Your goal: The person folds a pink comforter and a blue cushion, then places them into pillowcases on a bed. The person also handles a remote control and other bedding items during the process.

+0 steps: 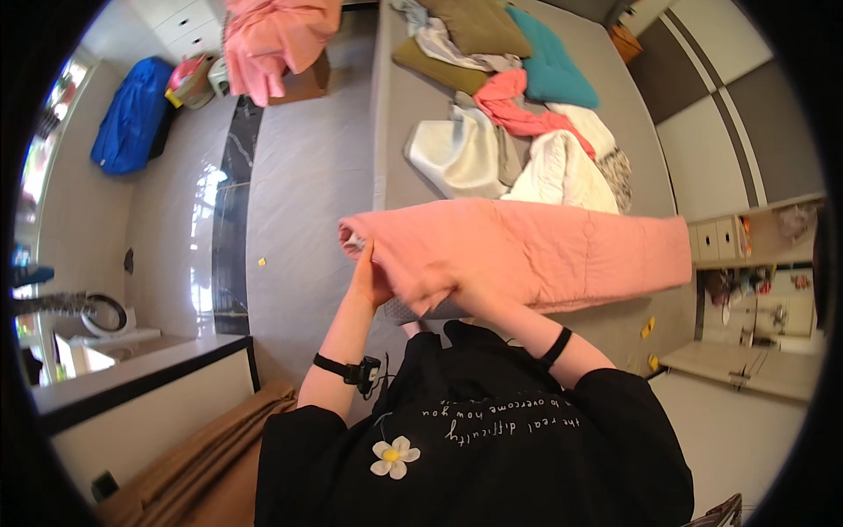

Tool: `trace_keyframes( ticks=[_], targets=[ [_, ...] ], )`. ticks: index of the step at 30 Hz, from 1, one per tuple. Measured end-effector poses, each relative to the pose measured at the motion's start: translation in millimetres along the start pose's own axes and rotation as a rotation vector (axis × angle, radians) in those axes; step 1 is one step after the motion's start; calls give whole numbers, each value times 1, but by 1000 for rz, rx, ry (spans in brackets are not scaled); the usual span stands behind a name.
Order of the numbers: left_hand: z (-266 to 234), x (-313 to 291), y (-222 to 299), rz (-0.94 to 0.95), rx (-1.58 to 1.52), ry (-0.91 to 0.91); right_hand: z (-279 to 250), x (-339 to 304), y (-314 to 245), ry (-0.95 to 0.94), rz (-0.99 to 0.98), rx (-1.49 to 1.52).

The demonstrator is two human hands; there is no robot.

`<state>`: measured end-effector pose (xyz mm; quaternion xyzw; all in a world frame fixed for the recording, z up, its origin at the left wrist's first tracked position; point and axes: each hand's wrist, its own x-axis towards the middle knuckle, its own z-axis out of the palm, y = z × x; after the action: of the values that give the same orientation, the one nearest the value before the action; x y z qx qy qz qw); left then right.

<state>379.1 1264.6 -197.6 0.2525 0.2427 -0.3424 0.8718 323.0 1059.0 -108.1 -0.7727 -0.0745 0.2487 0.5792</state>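
Working at the left end of the quilt (571,255), two bare hands, close together. Left hand (376,279) sits against the near side of that end, one digit laid up along the pink cloth; the remaining fingers are partly hidden, so cannot tell whether they close on it. Right hand (432,285) is just beside it, over the quilt's near face, blurred; cannot tell whether it grips or lies loose.

Step in hand, as judged: shaping the left end of the folded bundle. Next move probably calls for a sure hold on the layers there, so that the fold does not slacken.

Quilt position: directly beyond both hands, lying crosswise in a long, thick bundle over the near end of the bed (393,167). Its left end is by the left hand; most of its length runs off to the right of the right hand, well past the forearm band (555,347).

Farther out, on the bed: silver cloth (457,158), white bedding (562,171), coral cloth (518,110), teal pillow (558,66), olive pillow (479,26). Beyond the bed's left side: pink heap (281,44) above a box (303,83); blue bag (132,114) farther left.
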Motion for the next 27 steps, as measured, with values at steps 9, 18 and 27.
trace_keyframes(
  ticks=[9,18,27],
  targets=[
    [10,31,-29,16,352,97,-18,-39,42,-188,8,303],
    [195,49,-174,261,643,-284,-149,-177,72,350,-91,326],
    [325,99,-386,422,741,-441,-247,-365,112,782,-130,-87]
  ],
)
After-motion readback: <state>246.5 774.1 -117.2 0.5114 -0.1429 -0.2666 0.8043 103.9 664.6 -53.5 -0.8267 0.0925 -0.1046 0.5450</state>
